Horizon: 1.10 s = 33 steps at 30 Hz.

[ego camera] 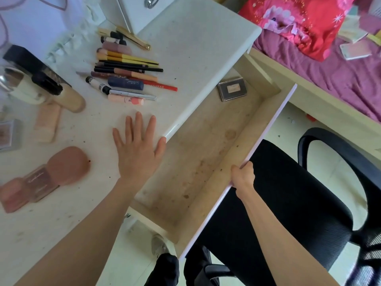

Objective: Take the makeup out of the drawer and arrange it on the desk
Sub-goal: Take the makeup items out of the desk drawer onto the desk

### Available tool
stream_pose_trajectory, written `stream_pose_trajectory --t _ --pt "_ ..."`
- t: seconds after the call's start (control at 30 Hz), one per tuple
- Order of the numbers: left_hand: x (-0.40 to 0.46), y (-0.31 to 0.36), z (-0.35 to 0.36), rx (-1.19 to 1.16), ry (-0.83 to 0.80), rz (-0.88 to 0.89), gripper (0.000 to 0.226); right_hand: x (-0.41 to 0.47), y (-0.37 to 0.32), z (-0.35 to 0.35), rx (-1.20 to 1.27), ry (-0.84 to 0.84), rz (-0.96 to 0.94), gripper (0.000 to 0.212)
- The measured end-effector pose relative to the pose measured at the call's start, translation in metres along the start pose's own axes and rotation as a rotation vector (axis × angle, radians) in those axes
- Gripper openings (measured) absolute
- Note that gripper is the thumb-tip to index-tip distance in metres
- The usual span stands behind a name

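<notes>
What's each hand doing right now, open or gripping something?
Left hand: open, flat on the desk.
Right hand: gripping the drawer front.

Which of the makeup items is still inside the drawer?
The dark compact, alone at the drawer's far end. All the other makeup already lies on the desk.

On the thin red pencil (165, 87) lying on the white desk (195, 44), pale lettering resembling "INNISFREE" is printed. A white label on the navy-blue tube (125, 83) is seen, but cannot be read.
</notes>
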<state>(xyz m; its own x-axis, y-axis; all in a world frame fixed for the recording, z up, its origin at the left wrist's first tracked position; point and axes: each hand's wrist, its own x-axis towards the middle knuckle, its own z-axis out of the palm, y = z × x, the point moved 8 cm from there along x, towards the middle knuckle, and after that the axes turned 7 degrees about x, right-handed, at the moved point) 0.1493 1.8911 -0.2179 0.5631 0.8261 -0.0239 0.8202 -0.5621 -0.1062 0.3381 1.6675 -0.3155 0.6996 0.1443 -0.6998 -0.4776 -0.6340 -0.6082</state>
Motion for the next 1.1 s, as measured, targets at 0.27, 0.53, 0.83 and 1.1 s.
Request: stream_pose_trajectory --t 0.27,0.53,0.83,1.1 --pt "0.0 0.0 0.002 0.034 -0.022 0.002 0.06 0.007 0.006 0.002 0.068 -0.019 0.037 0.01" --pt "-0.005 0.045 -0.012 -0.067 0.043 0.117 0.05 0.006 0.001 -0.007 0.096 -0.085 0.009 0.012" --pt "0.01 0.158 0.012 -0.364 -0.04 0.488 0.045 0.011 0.008 -0.007 0.185 -0.192 0.014 0.012" --pt "0.094 0.213 0.08 -0.384 -0.283 0.451 0.05 0.019 0.017 -0.003 0.246 -0.265 -0.006 0.012"
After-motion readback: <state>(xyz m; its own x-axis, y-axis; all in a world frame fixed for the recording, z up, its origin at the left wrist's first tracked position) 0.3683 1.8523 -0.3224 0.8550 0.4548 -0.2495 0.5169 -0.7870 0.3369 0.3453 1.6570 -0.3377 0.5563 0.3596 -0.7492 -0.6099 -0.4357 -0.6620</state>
